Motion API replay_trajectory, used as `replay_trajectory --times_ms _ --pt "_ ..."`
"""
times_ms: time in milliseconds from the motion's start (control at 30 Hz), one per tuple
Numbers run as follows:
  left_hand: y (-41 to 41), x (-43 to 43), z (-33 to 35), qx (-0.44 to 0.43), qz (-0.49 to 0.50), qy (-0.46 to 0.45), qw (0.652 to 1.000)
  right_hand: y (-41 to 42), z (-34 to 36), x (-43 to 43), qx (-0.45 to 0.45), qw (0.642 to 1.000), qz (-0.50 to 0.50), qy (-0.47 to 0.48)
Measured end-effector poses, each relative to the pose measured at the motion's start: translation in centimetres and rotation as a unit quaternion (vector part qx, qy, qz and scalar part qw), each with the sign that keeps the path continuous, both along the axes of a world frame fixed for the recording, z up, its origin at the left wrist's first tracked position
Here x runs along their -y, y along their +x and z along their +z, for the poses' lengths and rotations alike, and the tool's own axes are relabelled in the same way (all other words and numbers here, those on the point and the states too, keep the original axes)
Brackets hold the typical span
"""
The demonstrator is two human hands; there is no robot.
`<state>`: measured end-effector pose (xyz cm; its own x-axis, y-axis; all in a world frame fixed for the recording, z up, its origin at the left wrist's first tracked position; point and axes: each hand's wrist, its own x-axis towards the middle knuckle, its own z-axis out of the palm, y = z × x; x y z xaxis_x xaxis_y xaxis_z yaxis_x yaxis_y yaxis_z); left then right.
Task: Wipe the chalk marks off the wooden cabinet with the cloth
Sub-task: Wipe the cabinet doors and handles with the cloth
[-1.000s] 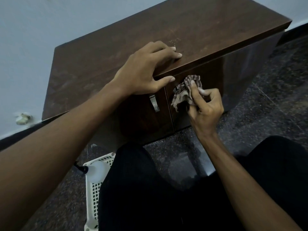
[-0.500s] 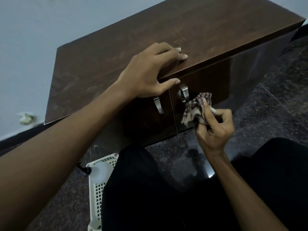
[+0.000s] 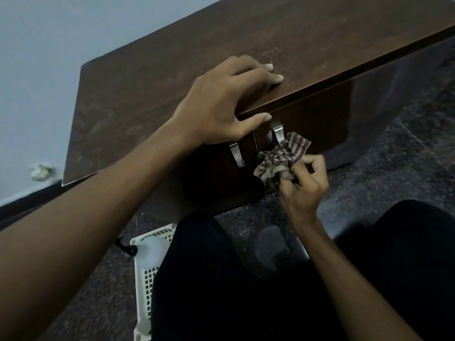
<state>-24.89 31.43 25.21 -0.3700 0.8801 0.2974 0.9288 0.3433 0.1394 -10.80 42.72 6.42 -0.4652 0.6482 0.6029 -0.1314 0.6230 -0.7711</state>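
The wooden cabinet (image 3: 172, 82) stands against a pale wall (image 3: 49, 70) on a dark speckled floor (image 3: 394, 168). The left hand (image 3: 221, 107) rests on the front edge of the cabinet's top, its fingers (image 3: 268, 72) arched with the tips pressed on the wood and holding nothing, the thumb lying straight along the cabinet's front just below the top. Faint chalk marks (image 3: 270, 54) show on the cabinet's top just beyond those fingertips. In front of the cabinet's right door, the right hand (image 3: 305, 183) grips the bunched striped cloth (image 3: 283, 156), fingers curled round it. The cloth sits just below the right door's metal handle (image 3: 278, 134); whether it touches the door I cannot tell. A white basket (image 3: 147, 279) lies on the floor in front of the cabinet
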Motion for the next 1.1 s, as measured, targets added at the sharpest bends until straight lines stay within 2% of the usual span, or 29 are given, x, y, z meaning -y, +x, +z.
replay_trajectory --times_ms 167,333,567,833,967,1100 --pt "-0.1 0.0 -0.1 0.006 -0.001 0.004 1.000 -0.3 2.8 1.2 -0.026 0.999 -0.019 -0.042" --pt "0.0 -0.1 0.0 0.009 -0.001 0.008 1.000 -1.6 6.8 1.2 -0.048 0.996 -0.069 -0.007" --pt "0.0 0.0 0.1 0.005 -0.002 0.004 1.000 -0.4 3.4 1.3 -0.014 0.995 -0.086 0.055" --pt "0.2 -0.1 0.1 0.001 -0.004 0.004 1.000 0.2 -1.1 1.6 0.036 0.998 -0.052 -0.013" --pt "0.1 0.1 0.0 0.003 -0.004 0.003 1.000 -0.2 0.3 2.2 0.025 0.996 -0.074 -0.040" --pt "-0.2 0.1 0.1 0.005 -0.004 0.008 1.000 -0.5 3.4 1.9 -0.023 0.996 -0.076 -0.034"
